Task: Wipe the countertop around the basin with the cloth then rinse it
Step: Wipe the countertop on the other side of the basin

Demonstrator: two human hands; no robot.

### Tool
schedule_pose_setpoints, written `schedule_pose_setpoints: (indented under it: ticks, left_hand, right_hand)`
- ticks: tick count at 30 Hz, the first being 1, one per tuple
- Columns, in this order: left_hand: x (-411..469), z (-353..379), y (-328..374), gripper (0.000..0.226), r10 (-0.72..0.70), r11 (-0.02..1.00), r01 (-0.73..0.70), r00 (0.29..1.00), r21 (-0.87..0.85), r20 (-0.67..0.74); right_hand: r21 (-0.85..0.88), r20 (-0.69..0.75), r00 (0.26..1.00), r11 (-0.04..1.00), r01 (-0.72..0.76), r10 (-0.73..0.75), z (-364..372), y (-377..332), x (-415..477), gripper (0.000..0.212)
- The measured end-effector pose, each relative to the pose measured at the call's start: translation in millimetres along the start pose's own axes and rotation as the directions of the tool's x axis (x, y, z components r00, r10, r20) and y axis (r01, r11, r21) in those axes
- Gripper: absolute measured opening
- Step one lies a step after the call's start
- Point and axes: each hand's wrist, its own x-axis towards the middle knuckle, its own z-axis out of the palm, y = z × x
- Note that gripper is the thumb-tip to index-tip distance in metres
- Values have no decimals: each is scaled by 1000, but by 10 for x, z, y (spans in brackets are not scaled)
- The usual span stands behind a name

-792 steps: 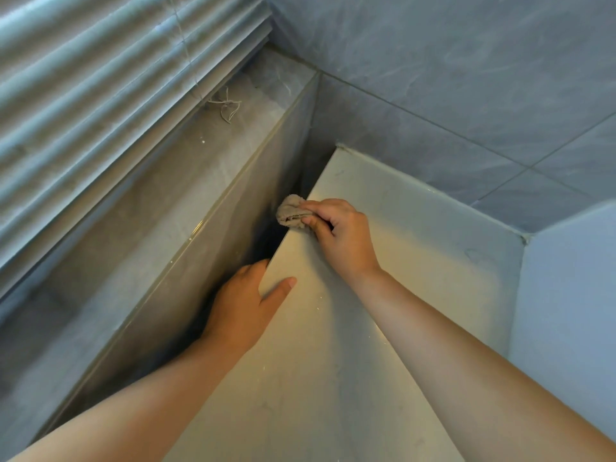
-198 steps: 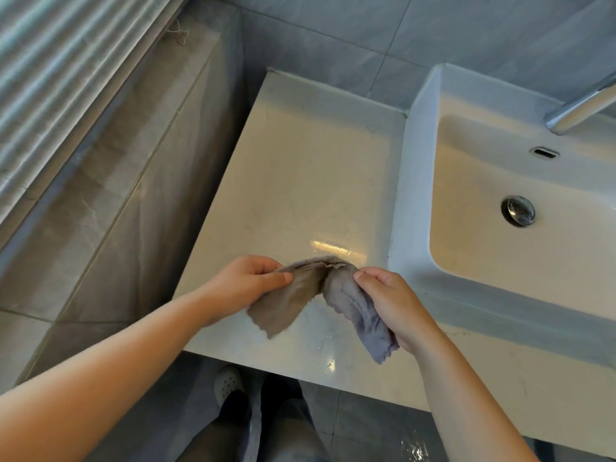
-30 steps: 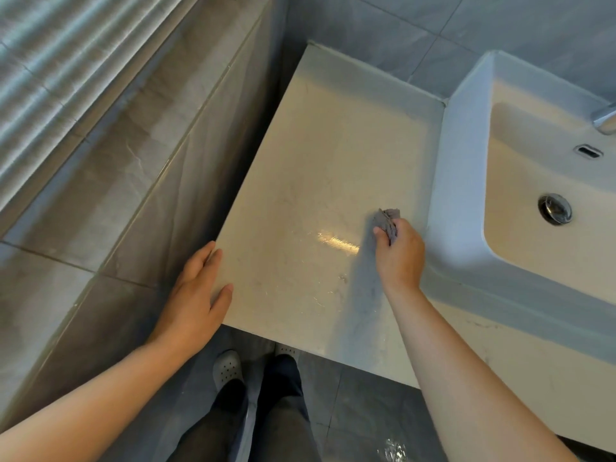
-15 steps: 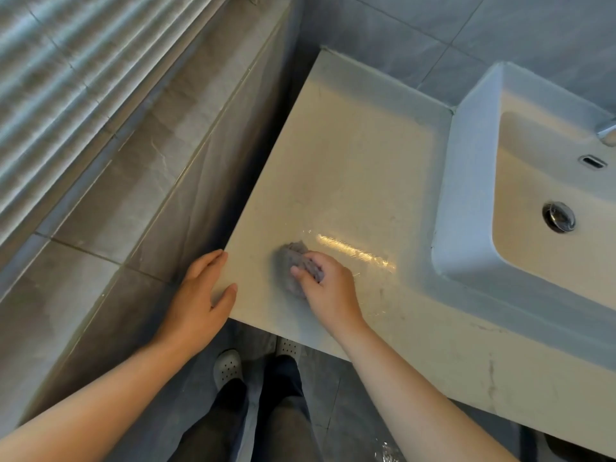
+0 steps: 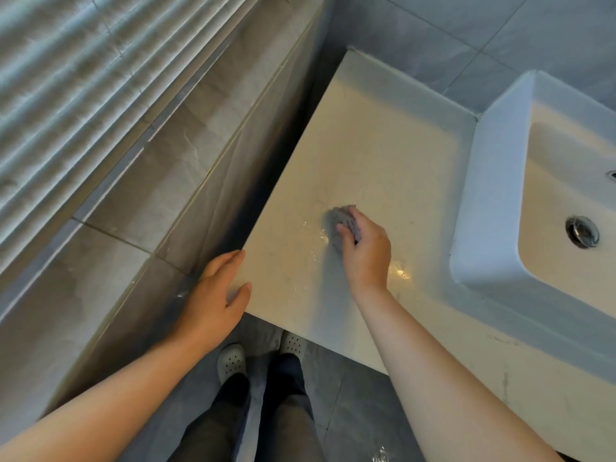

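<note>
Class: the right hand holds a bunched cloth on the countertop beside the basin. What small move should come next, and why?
Probably push the cloth toward the back wall. The right hand grips it mid-slab, wet glints show only near that hand, and the far countertop looks matte, so likely unwiped. The left hand rests on the front corner, steadying.

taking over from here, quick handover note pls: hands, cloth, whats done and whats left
Left hand: flat, fingers straight, resting on the front left corner of the countertop.
Right hand: grips the bunched cloth and presses it on the countertop, left of the basin.
Done: wet streaks beside the cloth suggest that patch is wiped.
Left: the strip in front of the basin shows marks. Wipe it, then rinse the cloth.
</note>
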Motion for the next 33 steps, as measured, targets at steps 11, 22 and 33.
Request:
schedule_pose_setpoints:
  ticks: [11, 22, 33]
  left_hand:
    - [-91, -38, -124, 50, 5, 998, -7, 999, -64, -40]
    - [-129, 4, -167, 47, -21, 992, 7, 994, -124, -112]
    - [-167, -111, -331, 35, -6, 986, -9, 996, -165, -94]
  right_hand:
    - [232, 330, 943, 972, -44, -36, 68, -443, -407, 38]
    - [112, 123, 992, 993, 24, -38, 315, -345, 350, 37]
    - [189, 342, 917, 971, 145, -204, 410, -599, -558, 33]
